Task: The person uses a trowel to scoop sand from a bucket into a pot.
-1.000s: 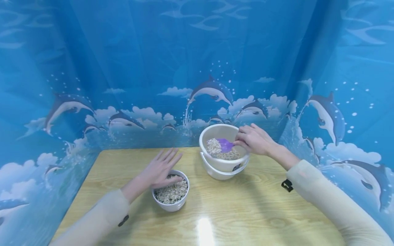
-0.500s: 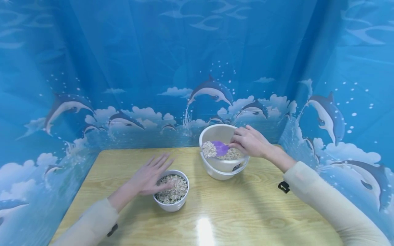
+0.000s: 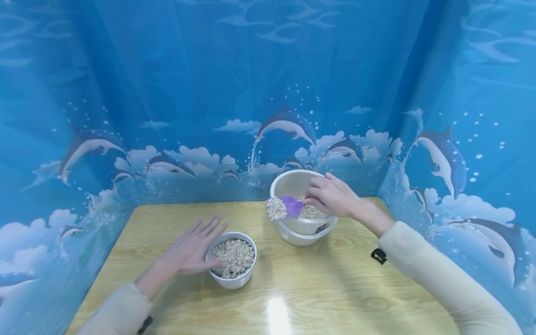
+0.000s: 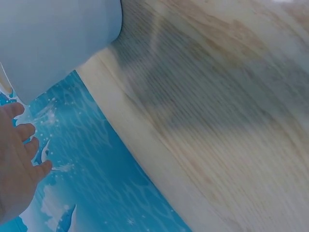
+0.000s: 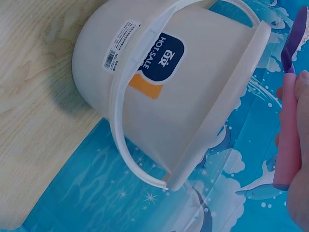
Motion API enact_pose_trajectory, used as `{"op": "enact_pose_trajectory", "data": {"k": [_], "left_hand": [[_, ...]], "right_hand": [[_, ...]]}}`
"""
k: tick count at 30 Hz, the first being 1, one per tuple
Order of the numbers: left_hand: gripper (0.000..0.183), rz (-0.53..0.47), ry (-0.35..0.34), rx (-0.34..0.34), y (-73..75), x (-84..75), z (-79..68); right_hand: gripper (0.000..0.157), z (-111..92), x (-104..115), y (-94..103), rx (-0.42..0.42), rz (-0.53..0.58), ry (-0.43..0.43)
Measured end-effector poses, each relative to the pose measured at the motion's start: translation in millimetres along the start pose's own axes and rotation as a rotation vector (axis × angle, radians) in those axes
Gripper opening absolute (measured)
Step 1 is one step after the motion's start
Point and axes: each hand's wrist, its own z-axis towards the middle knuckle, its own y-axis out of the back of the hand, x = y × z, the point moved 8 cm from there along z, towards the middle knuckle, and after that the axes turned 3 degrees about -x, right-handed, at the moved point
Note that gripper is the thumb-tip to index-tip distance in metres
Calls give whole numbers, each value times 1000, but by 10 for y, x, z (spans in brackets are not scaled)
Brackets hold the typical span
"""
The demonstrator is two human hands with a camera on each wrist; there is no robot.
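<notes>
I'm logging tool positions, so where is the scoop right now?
In the head view, the scoop is just right of centre, gripped by the right hand, its loaded end above the bucket's left rim.

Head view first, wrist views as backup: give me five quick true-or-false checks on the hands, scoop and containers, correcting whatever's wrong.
1. The right hand holds the scoop. True.
2. The scoop's blade is bare. False: it carries pale grains.
3. In the head view, the bowl stands left of the bucket. True.
4. The left hand is clenched into a fist. False: its fingers are spread, with the thumb over the bowl's edge.
5. The bucket's handle stands upright over its mouth. False: the handle hangs down outside the bucket.
</notes>
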Motion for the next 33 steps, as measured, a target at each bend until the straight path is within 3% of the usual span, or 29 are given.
{"op": "enact_pose_trajectory", "data": {"k": [8,17,24,33], "left_hand": [[111,21,1,-27,-7,13,-124],[113,31,-8,-49,-40,9,-218],[119,48,3,-46,-84,18,-259],[119,55,12,-46,-79,1,-258]], "right_hand": [[16,25,62,-78,30,5,1],[18,58,178,-121,-10,5,47],[19,96,287,-157,-44,13,78],[19,148,430,-239,-13,7,76]]}}
